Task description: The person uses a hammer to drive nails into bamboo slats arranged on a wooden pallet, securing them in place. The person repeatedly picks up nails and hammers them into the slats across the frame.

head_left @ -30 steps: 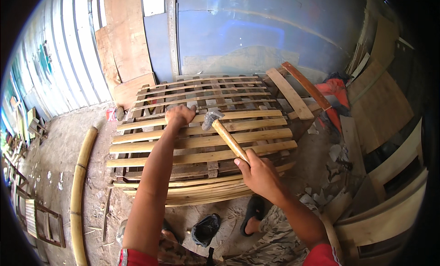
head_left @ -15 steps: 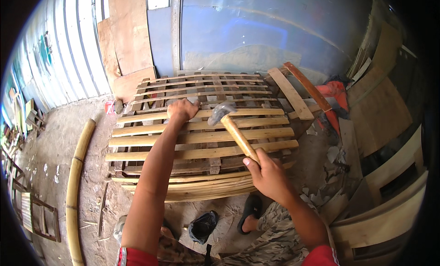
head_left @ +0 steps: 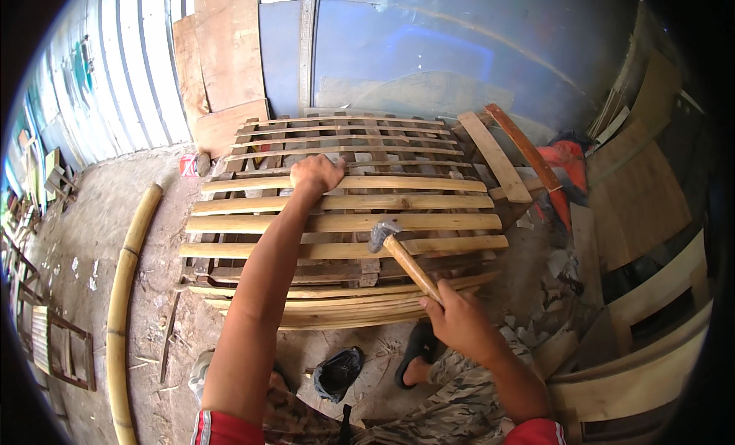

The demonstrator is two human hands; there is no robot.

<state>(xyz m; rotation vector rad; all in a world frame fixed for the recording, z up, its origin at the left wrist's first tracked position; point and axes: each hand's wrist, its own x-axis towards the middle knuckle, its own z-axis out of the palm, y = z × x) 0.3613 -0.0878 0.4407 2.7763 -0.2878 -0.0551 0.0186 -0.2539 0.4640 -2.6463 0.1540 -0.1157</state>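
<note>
My right hand (head_left: 460,325) is closed round the wooden handle of a hammer (head_left: 417,270). The hammer's metal head is over the nearer bamboo slats, to the right of my left forearm and apart from my left hand. My left hand (head_left: 316,174) rests at the far side of a bamboo slat (head_left: 413,184), its fingers curled and closed. What those fingers hold, if anything, is hidden. Several yellowish bamboo slats lie in spaced rows across a dark wooden slatted frame (head_left: 370,273). More slats (head_left: 360,313) are bunched together along its near side.
A long bamboo pole (head_left: 117,322) lies on the floor at the left. A black plastic bag (head_left: 338,374) sits between my feet. Two boards (head_left: 494,155) lean at the frame's far right, near an orange cloth (head_left: 566,165). Wooden panels (head_left: 643,353) stand at the right.
The hammer and my right hand have come lower and nearer to me, away from my left hand. My left hand stays at the same slat. The view has shifted slightly.
</note>
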